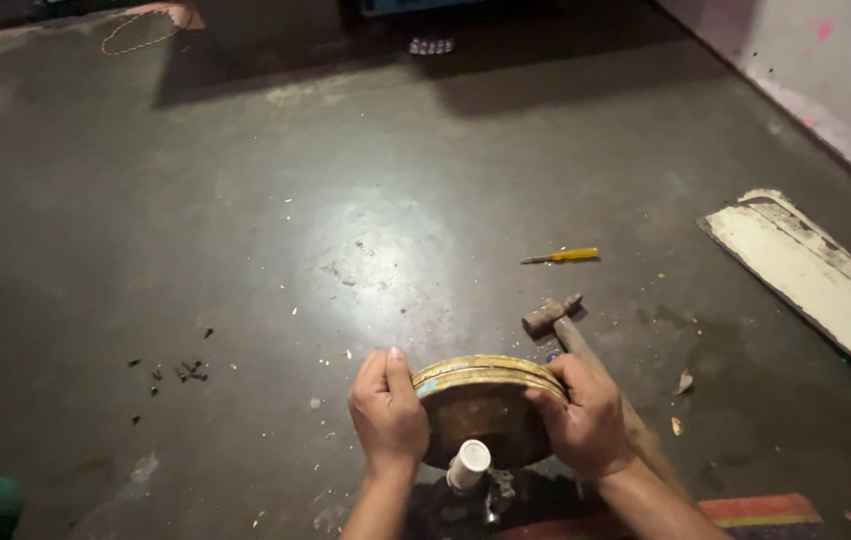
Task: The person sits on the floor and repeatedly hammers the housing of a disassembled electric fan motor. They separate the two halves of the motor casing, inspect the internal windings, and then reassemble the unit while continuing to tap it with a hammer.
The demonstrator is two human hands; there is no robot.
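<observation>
Over concrete floor (246, 200): both hands (387, 412) (586, 415) grip round, seemingly brass-rimmed disc (486, 400).

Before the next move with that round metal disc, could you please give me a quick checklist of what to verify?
1. Left hand grips the disc's left edge: ok.
2. Right hand grips the right edge of the round metal disc: ok.
3. White tube at the disc's middle is seated firmly: cannot tell.
4. Hammer lies on the floor just behind the right hand, apart from the disc: ok.
5. Yellow-handled screwdriver lies farther off on the floor, apart from both hands: ok.
6. Small dark pieces are scattered loose on the floor to the left: not ok.
</observation>
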